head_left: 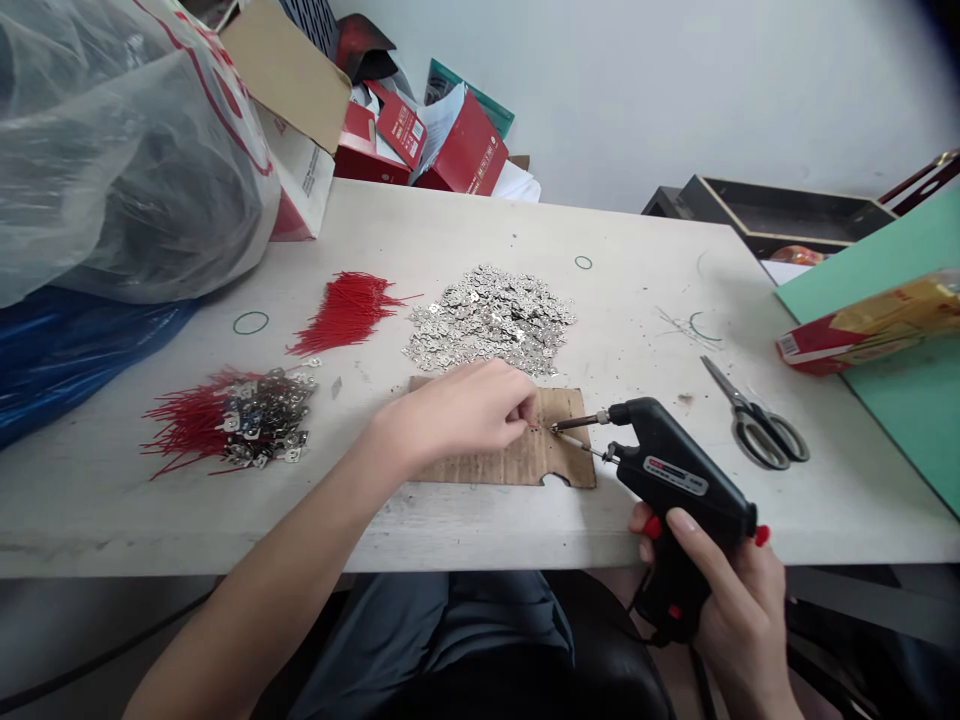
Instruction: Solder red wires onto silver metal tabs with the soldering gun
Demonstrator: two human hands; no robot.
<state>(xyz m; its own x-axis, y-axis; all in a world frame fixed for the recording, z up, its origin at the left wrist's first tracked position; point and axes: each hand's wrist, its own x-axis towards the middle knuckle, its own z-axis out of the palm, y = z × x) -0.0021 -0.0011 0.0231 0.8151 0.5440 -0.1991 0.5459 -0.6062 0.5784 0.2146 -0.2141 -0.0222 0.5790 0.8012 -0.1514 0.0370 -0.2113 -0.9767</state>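
Observation:
My left hand (480,405) is closed in a pinch over the brown cardboard piece (487,468), with a bit of red wire (534,426) showing at its fingertips. My right hand (724,580) grips a black soldering gun (675,490) by its handle, a finger at the red trigger. The gun's tip meets the cardboard just right of my left fingertips. Behind the cardboard lies a heap of small silver metal pieces (495,320). Left of that heap is a bundle of red wires (349,312). Nearer, at the left, red wires with metal pieces on their ends (240,418) form a pile.
Scissors (757,425) lie at the right, near a red and yellow packet (870,325) on a green board (915,240). A large plastic bag (135,150) fills the back left. Boxes (469,150) stand behind the table (300,535).

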